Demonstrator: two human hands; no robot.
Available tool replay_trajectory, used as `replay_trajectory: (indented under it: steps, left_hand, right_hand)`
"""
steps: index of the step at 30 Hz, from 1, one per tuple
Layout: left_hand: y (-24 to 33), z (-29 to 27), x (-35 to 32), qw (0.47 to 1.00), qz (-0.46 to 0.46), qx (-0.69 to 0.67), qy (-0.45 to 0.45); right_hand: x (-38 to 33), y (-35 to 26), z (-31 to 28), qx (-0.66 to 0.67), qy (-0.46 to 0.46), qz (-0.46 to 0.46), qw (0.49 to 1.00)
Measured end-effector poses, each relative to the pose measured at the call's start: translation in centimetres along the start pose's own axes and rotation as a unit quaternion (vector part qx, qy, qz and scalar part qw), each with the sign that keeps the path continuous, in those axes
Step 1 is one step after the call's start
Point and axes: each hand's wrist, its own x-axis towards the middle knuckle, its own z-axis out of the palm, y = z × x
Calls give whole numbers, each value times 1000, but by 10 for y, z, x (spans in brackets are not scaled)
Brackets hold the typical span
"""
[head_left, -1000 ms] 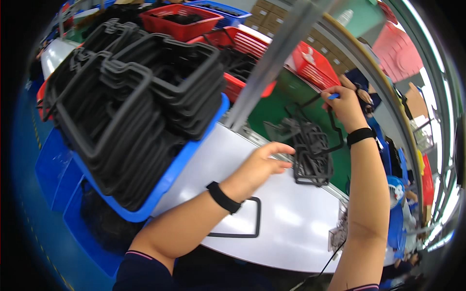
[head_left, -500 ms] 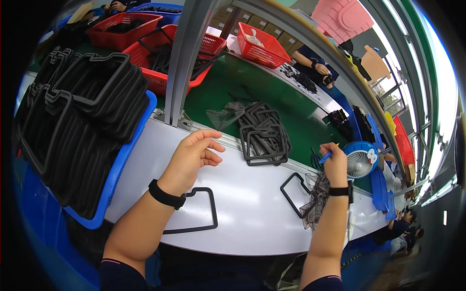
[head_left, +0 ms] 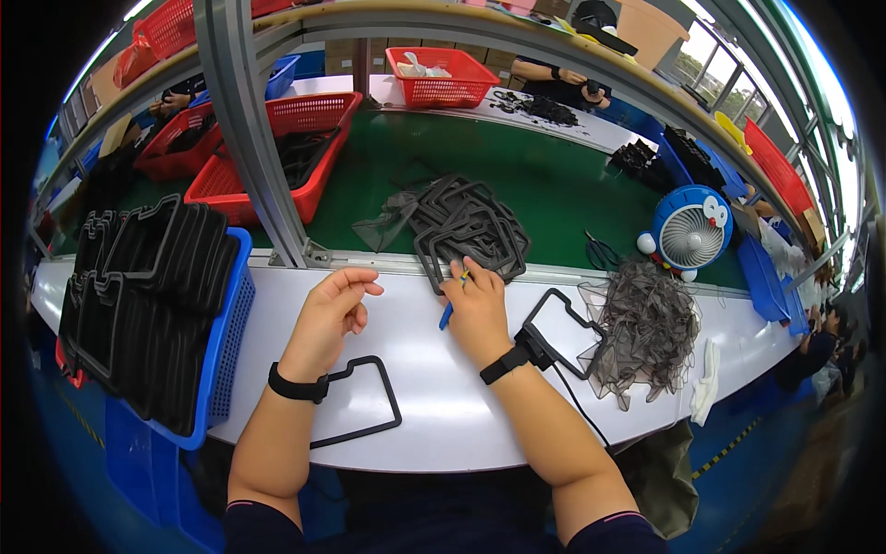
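Hands [head_left: 476, 309] have piled dark frames [head_left: 472, 223] just beyond.

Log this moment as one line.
left hand: empty, above white table | right hand: holds blue tool, at near edge of dark frame pile | lone frame: on table

Worn on head, left of fisheye pair; facing down and ahead, toward 12 o'clock; set close above white surface [head_left: 443, 415].
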Motion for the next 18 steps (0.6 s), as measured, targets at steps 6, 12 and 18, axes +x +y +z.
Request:
replay_trajectory:
  steps: [6, 12, 18]
  left_hand:
    - [-1, 3, -20, 952, -119, 232, -159]
    - [1, 38, -74, 962, -162, 145, -164]
    - [-13, 36, -120, 966, -229, 18, -117]
  right_hand:
    - [-11, -62, -73, 70, -12, -89, 993]
    - [-62, -99, -138, 218, -64, 18, 974]
    - [-97, -102, -158, 354, -96, 139, 920]
